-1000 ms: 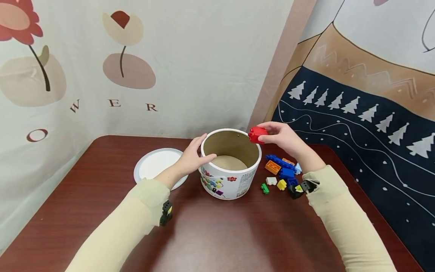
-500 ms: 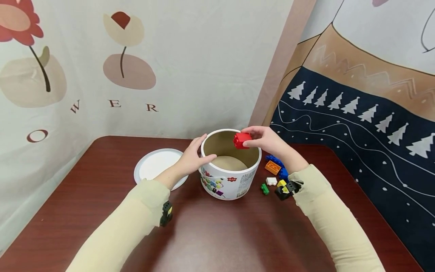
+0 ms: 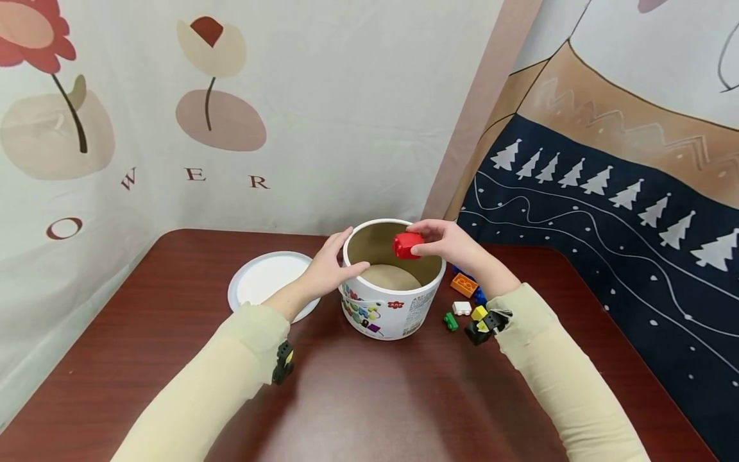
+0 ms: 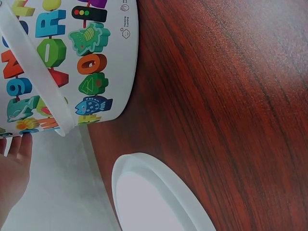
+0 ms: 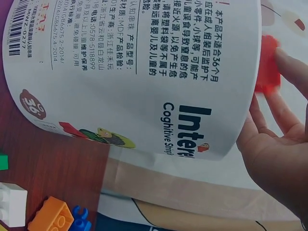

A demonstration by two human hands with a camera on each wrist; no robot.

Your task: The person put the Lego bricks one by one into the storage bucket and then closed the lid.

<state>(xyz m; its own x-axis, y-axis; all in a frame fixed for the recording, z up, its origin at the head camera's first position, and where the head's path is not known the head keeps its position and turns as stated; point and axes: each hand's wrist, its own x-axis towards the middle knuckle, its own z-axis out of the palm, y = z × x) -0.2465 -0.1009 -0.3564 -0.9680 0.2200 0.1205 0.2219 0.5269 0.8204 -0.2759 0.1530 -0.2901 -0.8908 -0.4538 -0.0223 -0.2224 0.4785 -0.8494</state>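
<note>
My left hand holds the left rim of a white round bucket, thumb over the rim and fingers along its outer side. In the left wrist view, fingertips touch the bucket's printed wall. Between the thumb and fingers of my right hand is a red toy building block. It is over the bucket's opening, near the right inner wall. The right wrist view shows that red block partly hidden behind the bucket rim. The visible part of the bucket's floor is bare.
A white round lid lies left of the bucket. Several loose blocks lie to its right, among them an orange block, a white block, a yellow block and a green piece. Printed curtains hang behind the table.
My right hand has carried the red block left and slightly down, from beside the right rim to over the opening. The left hand and bucket have stayed put.
</note>
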